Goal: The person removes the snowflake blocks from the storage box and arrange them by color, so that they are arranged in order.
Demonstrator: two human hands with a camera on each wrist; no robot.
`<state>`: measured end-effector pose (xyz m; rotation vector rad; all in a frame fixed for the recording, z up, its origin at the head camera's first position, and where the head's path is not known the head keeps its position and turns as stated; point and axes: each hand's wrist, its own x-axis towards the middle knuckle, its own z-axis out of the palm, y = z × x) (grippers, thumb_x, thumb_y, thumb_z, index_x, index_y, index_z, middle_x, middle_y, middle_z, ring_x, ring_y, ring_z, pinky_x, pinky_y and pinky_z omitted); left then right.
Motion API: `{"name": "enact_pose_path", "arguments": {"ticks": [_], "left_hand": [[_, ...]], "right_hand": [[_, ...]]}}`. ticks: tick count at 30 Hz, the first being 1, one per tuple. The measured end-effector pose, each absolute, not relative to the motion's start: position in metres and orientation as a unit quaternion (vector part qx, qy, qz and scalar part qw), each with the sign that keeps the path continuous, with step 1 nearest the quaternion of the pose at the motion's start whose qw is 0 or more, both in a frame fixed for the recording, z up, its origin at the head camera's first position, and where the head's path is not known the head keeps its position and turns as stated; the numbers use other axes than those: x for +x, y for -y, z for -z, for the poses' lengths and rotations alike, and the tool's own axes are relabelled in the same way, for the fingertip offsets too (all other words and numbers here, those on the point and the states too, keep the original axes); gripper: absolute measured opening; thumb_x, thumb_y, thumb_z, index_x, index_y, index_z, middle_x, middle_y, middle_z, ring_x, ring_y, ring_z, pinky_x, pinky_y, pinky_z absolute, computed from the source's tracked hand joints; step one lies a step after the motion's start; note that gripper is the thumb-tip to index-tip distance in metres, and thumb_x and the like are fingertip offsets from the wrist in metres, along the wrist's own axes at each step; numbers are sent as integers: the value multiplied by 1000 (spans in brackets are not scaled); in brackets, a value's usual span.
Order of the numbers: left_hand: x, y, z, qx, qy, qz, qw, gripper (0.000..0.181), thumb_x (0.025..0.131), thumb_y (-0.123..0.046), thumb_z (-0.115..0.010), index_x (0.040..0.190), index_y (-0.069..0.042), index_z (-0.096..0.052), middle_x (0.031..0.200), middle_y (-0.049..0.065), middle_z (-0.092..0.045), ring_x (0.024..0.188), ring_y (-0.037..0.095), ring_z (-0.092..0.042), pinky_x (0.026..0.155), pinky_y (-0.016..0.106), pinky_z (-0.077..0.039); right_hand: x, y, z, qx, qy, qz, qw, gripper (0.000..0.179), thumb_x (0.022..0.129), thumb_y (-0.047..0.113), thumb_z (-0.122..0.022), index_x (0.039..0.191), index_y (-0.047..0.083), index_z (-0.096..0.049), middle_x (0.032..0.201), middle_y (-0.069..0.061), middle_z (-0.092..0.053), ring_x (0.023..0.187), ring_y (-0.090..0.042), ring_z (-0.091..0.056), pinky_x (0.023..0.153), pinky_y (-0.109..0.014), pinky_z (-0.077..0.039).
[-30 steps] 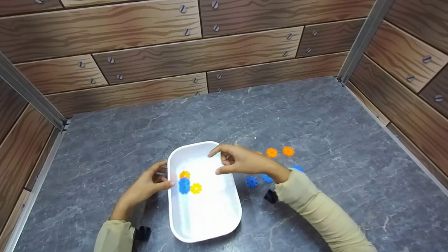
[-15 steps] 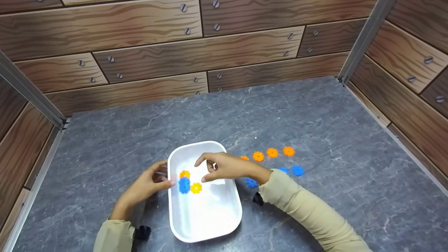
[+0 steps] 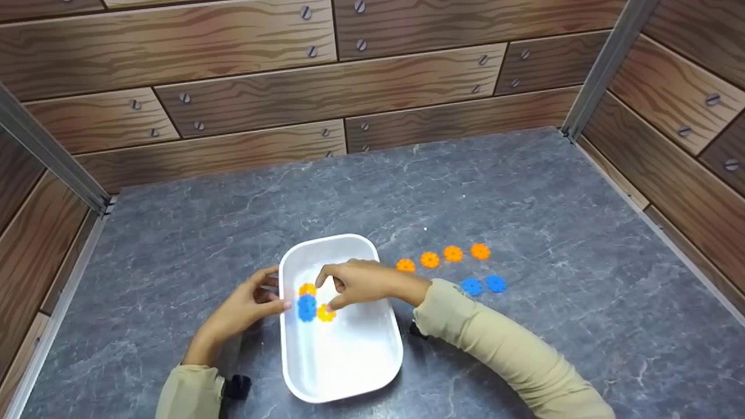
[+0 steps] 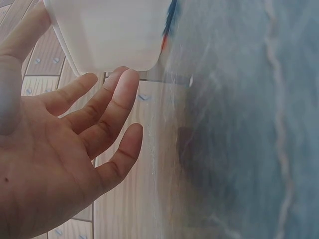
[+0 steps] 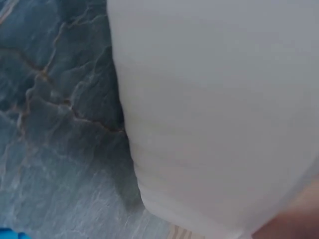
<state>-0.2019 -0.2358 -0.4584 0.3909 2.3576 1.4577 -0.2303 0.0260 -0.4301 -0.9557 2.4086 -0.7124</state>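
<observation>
A white plastic tray [image 3: 343, 361] sits on the grey marbled surface. My left hand [image 3: 247, 305] grips its left rim, thumb over the edge and fingers along the outside wall; the left wrist view shows this hand [image 4: 75, 134] against the tray's outer wall [image 4: 109, 35]. Inside lie an orange flower-shaped disc [image 3: 307, 288], overlapping blue flower-shaped discs [image 3: 307, 308] and a yellow flower-shaped disc [image 3: 326, 316]. Above them is my right hand [image 3: 361, 283], thumb and index finger apart. The thumb tip overlaps the yellow disc; contact is unclear. The right wrist view mostly shows tray wall [image 5: 214, 99].
To the right of the tray, several orange flower-shaped discs [image 3: 453, 254] form a row on the surface. Nearer, blue ones [image 3: 495, 284] lie beside my right sleeve [image 3: 500, 343], which hides part of that row. Wood-patterned walls [image 3: 250, 99] enclose the surface.
My right hand has moved left and down inside the tray, to the yellow disc. More of the orange row shows. The left hand and the tray stay where they were.
</observation>
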Motion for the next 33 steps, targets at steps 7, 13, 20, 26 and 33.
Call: {"name": "enact_pose_path", "arguments": {"ticks": [7, 13, 20, 26, 33], "left_hand": [[-203, 236, 458, 130, -836, -505, 170, 76, 85, -23, -74, 146, 0, -35, 124, 23, -54, 92, 18, -59, 77, 29, -47], [-204, 236, 458, 124, -839, -500, 171, 76, 84, -25, -75, 145, -2, -36, 125, 22, -55, 93, 18, -59, 78, 29, -47], [-204, 236, 458, 129, -835, -506, 174, 75, 84, -22, -74, 145, -1, -35, 125, 23, -54, 91, 16, -60, 76, 26, -47], [-203, 236, 457, 131, -833, -507, 177, 76, 85, -23, -74, 146, 0, -34, 126, 23, -54, 90, 17, -59, 75, 26, -47], [-204, 237, 458, 132, -832, -509, 177, 76, 86, -21, -73, 146, 1, -33, 125, 24, -53, 91, 18, -60, 76, 25, -47]], "right_hand": [[-233, -17, 435, -345, -894, 178, 224, 41, 83, 36, -75, 121, 24, -62, 83, 6, -58, 66, -8, -50, 59, -24, -38], [-235, -12, 440, -348, -899, 128, 231, 39, 82, 35, -77, 118, 30, -63, 85, 8, -61, 72, -9, -55, 62, -26, -41], [-236, -10, 445, -369, -893, 112, 232, 36, 81, 28, -78, 115, 31, -65, 80, 9, -61, 72, -8, -55, 62, -26, -40], [-235, -8, 447, -367, -895, 99, 231, 35, 81, 26, -76, 114, 33, -66, 78, 8, -60, 71, -9, -54, 62, -27, -40], [-234, -6, 448, -368, -895, 102, 230, 30, 81, 23, -75, 108, 34, -67, 72, 7, -58, 65, -10, -52, 57, -26, -38]]}}
